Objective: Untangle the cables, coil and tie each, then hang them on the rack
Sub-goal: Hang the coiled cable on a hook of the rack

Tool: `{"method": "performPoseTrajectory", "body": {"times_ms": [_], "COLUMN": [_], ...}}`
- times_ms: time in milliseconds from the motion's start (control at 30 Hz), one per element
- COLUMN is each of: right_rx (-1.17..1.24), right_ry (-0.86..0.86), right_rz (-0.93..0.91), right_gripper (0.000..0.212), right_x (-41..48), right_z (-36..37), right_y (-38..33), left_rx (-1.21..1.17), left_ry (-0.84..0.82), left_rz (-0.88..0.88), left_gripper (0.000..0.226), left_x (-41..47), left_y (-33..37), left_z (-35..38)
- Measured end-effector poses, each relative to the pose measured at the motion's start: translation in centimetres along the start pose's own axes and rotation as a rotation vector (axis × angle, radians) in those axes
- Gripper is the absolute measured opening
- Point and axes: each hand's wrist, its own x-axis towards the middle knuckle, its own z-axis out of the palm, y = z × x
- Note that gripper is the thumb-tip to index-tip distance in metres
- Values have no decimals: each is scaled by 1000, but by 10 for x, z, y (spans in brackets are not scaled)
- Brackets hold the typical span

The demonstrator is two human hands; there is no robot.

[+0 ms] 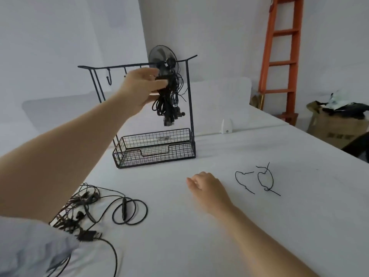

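Observation:
A black wire rack [190,100] with hooks along its top bar and a mesh basket at its base stands on the white table [259,226]. My left hand [139,86] is raised in front of the rack's top bar and grips a coiled black cable bundle [168,104] that hangs down near the right end. My right hand [207,186] rests on the table with loosely curled fingers and holds nothing. A tangle of black cables [95,208] lies at the near left. Two black twist ties [257,179] lie to the right of my right hand.
An orange ladder [279,62] leans on the wall at the back right. A brown box with bags [337,128] sits right of the table. A black fan [162,56] stands behind the rack. A white bracket [226,126] sits by the table's divider.

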Motion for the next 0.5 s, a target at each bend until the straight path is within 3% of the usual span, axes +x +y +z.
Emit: {"method": "performPoseTrajectory", "body": {"times_ms": [133,500], "right_rx": [-69,-99], "right_ry": [-8,-53], "right_rz": [-40,-28], "right_gripper": [39,41], "right_x": [1,2], "right_z": [2,4], "right_y": [1,2], "left_rx": [156,344], "left_ry": [-34,168], "left_rz": [69,137], "left_gripper": [29,31], "left_x": [25,70], "left_y": [3,3], "left_z": [6,9]}}
